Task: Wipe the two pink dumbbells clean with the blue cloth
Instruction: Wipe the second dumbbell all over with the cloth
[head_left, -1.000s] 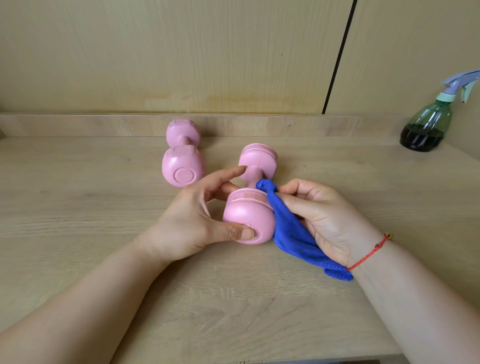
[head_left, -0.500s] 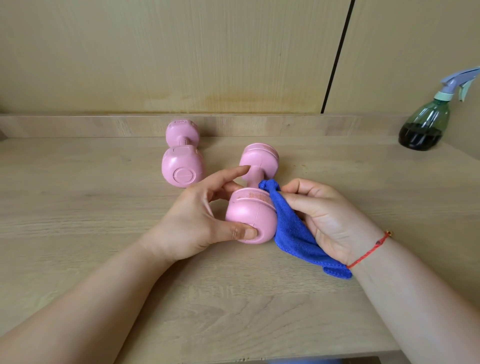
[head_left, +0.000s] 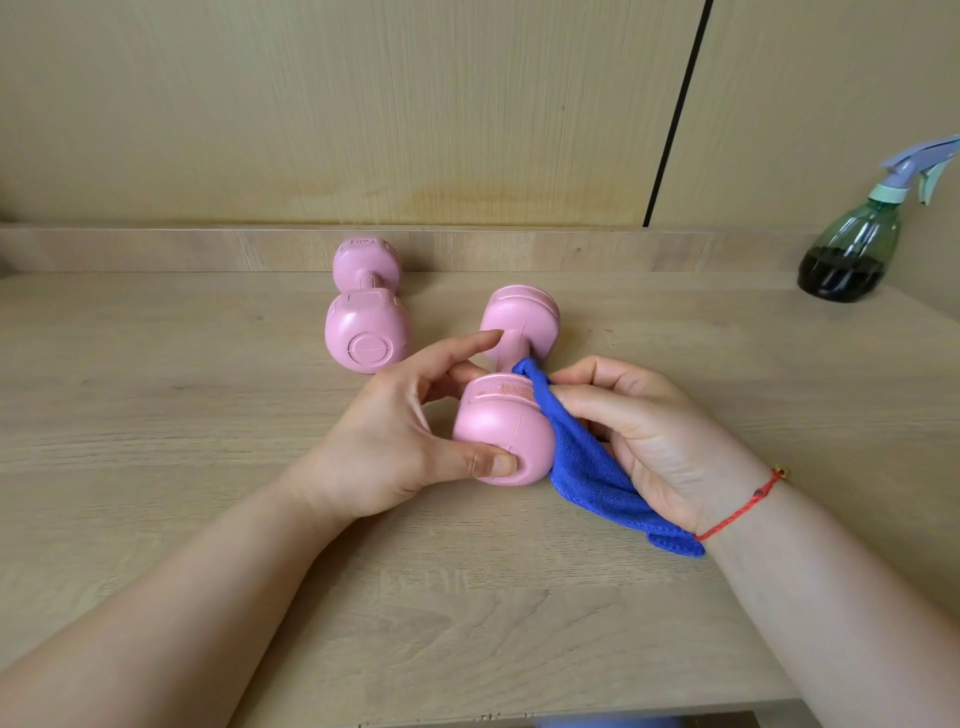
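Note:
Two pink dumbbells lie on the wooden table. The near dumbbell (head_left: 506, 415) lies end-on at the centre; my left hand (head_left: 395, 436) grips its near head, thumb on the end face and fingers behind it by the handle. My right hand (head_left: 649, 441) holds the blue cloth (head_left: 587, 467) and presses it against the right side of that same head. The cloth hangs down under my palm to the table. The far dumbbell (head_left: 366, 327) rests untouched to the left, near the back ledge.
A green spray bottle (head_left: 852, 249) with a lilac trigger and dark liquid stands at the back right. A low wooden ledge (head_left: 156, 249) and wall panels close the back. The table's front edge (head_left: 467, 714) runs along the bottom.
The cloth's top has slipped from the handle gap down onto the near head's right side, my right hand with it. My left hand keeps its grip.

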